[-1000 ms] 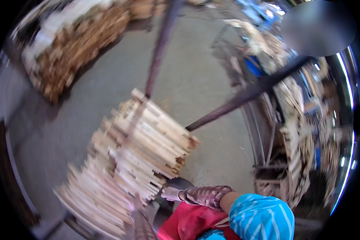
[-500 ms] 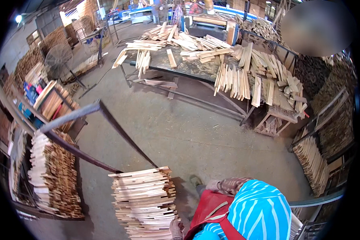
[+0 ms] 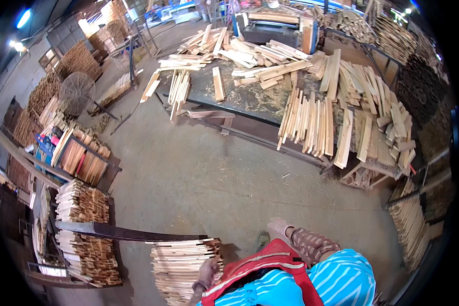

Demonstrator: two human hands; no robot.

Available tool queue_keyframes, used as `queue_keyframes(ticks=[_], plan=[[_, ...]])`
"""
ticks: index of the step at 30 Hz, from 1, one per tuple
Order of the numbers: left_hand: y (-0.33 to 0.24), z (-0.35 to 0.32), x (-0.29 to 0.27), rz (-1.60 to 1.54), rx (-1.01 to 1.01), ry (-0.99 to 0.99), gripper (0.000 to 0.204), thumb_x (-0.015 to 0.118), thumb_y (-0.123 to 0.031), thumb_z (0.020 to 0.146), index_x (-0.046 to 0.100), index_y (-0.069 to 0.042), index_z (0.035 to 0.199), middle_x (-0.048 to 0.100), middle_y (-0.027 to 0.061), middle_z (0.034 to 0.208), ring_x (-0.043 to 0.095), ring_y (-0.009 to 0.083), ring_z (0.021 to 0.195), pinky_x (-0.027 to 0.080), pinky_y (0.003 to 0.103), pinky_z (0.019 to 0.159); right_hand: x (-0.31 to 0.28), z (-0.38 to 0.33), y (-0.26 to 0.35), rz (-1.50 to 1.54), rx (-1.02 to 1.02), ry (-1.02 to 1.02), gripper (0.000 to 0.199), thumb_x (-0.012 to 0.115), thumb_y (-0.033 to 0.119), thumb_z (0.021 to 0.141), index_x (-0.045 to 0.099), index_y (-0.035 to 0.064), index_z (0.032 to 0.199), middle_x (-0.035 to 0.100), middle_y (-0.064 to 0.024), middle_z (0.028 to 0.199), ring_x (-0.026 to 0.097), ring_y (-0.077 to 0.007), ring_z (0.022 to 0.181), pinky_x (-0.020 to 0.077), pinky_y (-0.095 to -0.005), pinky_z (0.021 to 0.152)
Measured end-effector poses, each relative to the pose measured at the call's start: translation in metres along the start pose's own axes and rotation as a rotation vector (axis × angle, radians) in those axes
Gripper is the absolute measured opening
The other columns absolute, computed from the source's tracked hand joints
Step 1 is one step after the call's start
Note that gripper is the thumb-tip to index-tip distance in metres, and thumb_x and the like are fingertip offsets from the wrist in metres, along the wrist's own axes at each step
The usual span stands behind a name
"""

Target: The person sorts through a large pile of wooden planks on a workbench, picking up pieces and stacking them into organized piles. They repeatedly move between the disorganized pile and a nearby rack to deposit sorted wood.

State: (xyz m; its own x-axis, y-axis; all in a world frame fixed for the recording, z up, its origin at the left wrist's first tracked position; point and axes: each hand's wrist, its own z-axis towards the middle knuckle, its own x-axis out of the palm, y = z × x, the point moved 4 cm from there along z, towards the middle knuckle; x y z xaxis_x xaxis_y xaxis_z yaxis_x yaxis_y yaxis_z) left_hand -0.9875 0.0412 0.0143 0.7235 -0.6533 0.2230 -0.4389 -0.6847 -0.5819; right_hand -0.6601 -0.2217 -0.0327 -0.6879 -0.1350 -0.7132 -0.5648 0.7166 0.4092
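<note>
My left hand [image 3: 207, 271], in a brownish glove, is at the right side of a stack of thin wooden slats [image 3: 181, 268] low in the picture. Whether its fingers grip a slat cannot be made out. My right hand [image 3: 280, 227], in a pale glove below a patterned sleeve, is held out over the floor in front of my red apron [image 3: 262, 260]. Its fingers look stretched out, and nothing shows in them. A dark metal bar [image 3: 132, 233] passes just beyond the slat stack.
A long worktable [image 3: 252, 99] scattered with boards and sawdust stands ahead, with a machine [image 3: 275, 30] behind it. A taller slat stack [image 3: 86, 234] is at the left, beside a rack of boards [image 3: 86, 158]. Further back stands a fan [image 3: 77, 94]. More slats [image 3: 409, 224] lean at the right.
My view has shifted, and the worktable looks larger. The metal frame shows now as one bar. My right hand has come away from my body and reaches forward; my left hand remains beside the stack.
</note>
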Motion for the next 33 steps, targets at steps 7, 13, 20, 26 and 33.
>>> queue_keyframes(ticks=[7,13,20,26,33], plan=[[-0.101,0.099,0.069,0.006,-0.025,0.046,0.012,0.055,-0.019,0.095,0.054,-0.011,0.086,0.046,-0.0021,0.069,0.046,0.0112,0.057,0.038,0.029,0.050,-0.102,0.090,0.004,0.777,0.112,-0.308,0.055,0.064,0.030,0.091,0.058,-0.0013,0.136,0.072,-0.0156,0.116,0.070,-0.0238,0.092,0.0558,-0.0363,0.083],[-0.160,0.223,0.024,1.373,0.338,0.046,0.029,0.066,-0.037,0.087,0.059,-0.010,0.096,0.068,0.0205,0.097,0.065,0.0423,0.096,0.052,0.053,0.076,-0.208,0.148,0.027,0.949,0.131,-0.148,0.058,0.057,0.045,0.092,0.060,0.0060,0.135,0.061,-0.0205,0.135,0.055,-0.0364,0.129,0.0433,-0.0406,0.109],[-0.330,0.390,0.097,1.036,0.169,0.056,0.020,0.062,-0.030,0.090,0.056,-0.010,0.088,0.061,0.0090,0.069,0.063,0.0309,0.064,0.048,0.045,0.053,-0.362,0.227,-0.005,0.770,0.105,-0.430,0.067,0.059,0.046,0.093,0.052,-0.0001,0.142,0.056,-0.0209,0.142,0.053,-0.0372,0.131,0.0407,-0.0399,0.111],[-0.552,0.501,0.323,0.492,0.316,0.008,0.036,0.064,-0.017,0.091,0.060,0.000,0.123,0.059,-0.0008,0.078,0.055,0.0108,0.063,0.042,0.025,0.051,-0.501,0.312,-0.077,0.817,0.224,-0.499,0.064,0.061,0.042,0.091,0.051,0.0020,0.140,0.061,-0.0206,0.135,0.055,-0.0378,0.127,0.0441,-0.0418,0.107],[-0.669,0.534,0.563,0.591,0.426,0.305,0.045,0.068,-0.017,0.092,0.058,0.003,0.131,0.065,0.0014,0.099,0.060,0.0098,0.087,0.048,0.024,0.072,-0.720,0.472,-0.216,0.398,0.380,-0.548,0.080,0.064,0.038,0.085,0.033,0.0076,0.152,0.038,-0.0252,0.154,0.045,-0.0447,0.135,0.0396,-0.0477,0.112]])
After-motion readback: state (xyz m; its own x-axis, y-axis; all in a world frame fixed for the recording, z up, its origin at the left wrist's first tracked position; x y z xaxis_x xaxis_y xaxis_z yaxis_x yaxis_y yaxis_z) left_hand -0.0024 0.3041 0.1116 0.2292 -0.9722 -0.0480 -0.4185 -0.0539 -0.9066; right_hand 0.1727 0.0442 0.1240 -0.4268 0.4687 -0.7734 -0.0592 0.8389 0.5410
